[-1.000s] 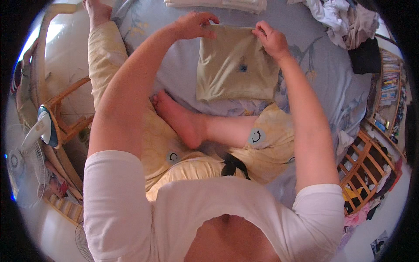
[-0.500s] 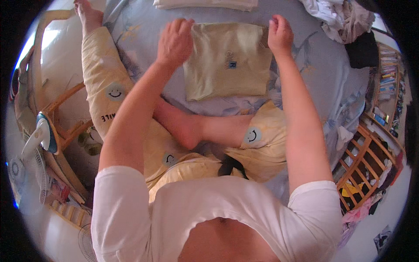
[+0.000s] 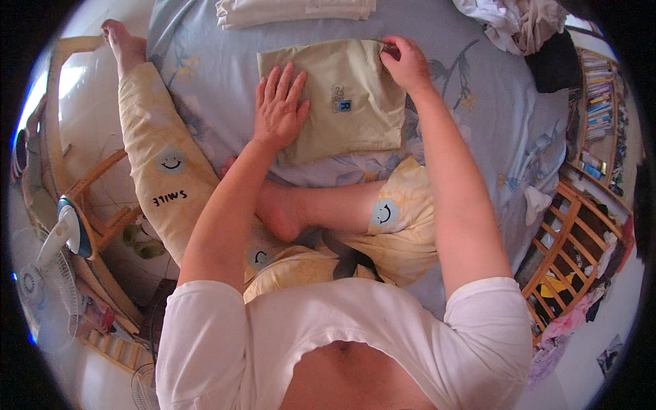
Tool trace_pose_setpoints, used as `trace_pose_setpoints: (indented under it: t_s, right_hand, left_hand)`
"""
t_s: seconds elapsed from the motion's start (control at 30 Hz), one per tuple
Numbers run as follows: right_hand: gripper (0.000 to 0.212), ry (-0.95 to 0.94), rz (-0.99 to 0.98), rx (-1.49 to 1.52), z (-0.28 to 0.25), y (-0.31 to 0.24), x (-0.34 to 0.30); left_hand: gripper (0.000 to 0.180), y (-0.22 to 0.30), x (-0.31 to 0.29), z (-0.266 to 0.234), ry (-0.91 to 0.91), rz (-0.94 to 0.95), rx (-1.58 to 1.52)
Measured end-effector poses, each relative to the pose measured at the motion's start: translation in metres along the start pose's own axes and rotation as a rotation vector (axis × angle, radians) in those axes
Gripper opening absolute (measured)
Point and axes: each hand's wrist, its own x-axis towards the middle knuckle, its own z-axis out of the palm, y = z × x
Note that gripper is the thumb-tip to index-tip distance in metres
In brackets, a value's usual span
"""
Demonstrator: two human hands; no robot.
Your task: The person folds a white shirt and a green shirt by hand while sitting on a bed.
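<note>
A pale olive-green garment (image 3: 369,78), folded into a rough rectangle and seemingly a T-shirt, lies on the bed in front of my crossed leg. It has a small dark print and a blue square patch near its middle. My left hand (image 3: 280,109) rests flat on its left part, fingers stretched out. At its far right corner my right hand (image 3: 410,65) is closed, with thumb and fingers pinching the edge. The fabric shows slight creases near the right side.
Folded white clothes (image 3: 294,10) lie beyond the garment on the blue flowered bedsheet (image 3: 471,137). Crumpled clothes (image 3: 519,24) and a black cloth (image 3: 552,65) sit at the far right. A bookshelf (image 3: 598,109) and wooden rack (image 3: 560,239) flank the right; a fan (image 3: 51,273) stands left.
My left hand has come down from beside the garment's far left corner to lie flat on it. My right hand has moved onto the far right corner and pinches it.
</note>
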Motion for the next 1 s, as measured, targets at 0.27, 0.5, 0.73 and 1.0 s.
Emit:
trace_pose_setpoints:
  t_s: [0.27,0.5,0.73,1.0]
  right_hand:
    - [0.028,-0.099,-0.129,-0.046,0.002,-0.009,0.000]
    - [0.026,-0.207,-0.022,0.115,-0.010,-0.009,0.013]
    - [0.036,0.105,-0.111,-0.031,0.006,0.007,0.015]
    - [0.038,0.186,0.072,0.011,0.008,0.011,0.018]
  left_hand:
    - [0.042,-0.017,0.055,-0.003,0.236,-0.241,-0.048]
    - [0.015,-0.060,0.078,0.003,0.258,-0.151,-0.227]
    - [0.013,-0.062,0.064,-0.005,0.203,-0.274,-0.171]
    - [0.020,-0.065,0.064,0.002,0.223,-0.211,0.004]
